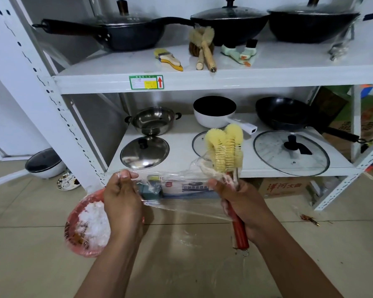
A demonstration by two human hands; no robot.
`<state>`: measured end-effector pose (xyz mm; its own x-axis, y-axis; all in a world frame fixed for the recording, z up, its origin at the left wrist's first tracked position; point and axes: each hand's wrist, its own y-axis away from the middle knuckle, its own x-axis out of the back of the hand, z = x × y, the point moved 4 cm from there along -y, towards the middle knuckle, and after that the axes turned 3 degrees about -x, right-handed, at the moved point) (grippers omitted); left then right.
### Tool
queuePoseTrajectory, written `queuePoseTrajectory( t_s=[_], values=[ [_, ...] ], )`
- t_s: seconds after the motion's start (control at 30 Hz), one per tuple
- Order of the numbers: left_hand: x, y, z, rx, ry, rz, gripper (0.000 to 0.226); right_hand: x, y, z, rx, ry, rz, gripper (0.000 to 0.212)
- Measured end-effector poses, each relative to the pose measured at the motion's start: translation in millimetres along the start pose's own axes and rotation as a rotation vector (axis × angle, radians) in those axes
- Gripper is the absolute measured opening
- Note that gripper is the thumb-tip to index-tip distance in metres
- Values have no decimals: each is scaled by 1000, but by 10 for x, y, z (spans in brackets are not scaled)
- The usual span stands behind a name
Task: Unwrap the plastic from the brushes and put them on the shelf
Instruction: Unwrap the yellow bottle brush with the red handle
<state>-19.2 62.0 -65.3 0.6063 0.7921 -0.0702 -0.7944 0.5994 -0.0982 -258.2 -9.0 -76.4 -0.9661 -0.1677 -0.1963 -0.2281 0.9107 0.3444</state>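
A bundle of brushes (224,147), with yellow bristle heads and red handles, is gripped round the handles by the right hand (241,203) and held in the air in front of the shelf's lower board (179,147). The long axis of the bundle is kept nearly upright, with the bristles up and the handle ends pointed down toward the floor. A sheet of clear plastic wrap (181,209) is stretched sideways from the handles to the left hand (122,198), where it is pinched between thumb and fingers. The hands are held apart at about the same height. The wrap is judged to be partly off, as some is bunched just below the bristles. Other brushes (205,52) are seen lying near the front edge of the upper board (116,65). That place lies above and ahead of the right hand, which is the nearer one for placing.
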Motion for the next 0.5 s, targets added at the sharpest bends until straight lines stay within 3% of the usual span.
queuePoseTrajectory(
  t_s=[0.23, 0.5],
  values=[
    [-36, -2, -106, 331, 29, -124, 36, 8, 42, -30, 29, -2, 24, 42],
    [-169, 70, -55, 611, 544, -205, 43, 75, 11, -53, 46, 4, 140, 47]
  ],
)
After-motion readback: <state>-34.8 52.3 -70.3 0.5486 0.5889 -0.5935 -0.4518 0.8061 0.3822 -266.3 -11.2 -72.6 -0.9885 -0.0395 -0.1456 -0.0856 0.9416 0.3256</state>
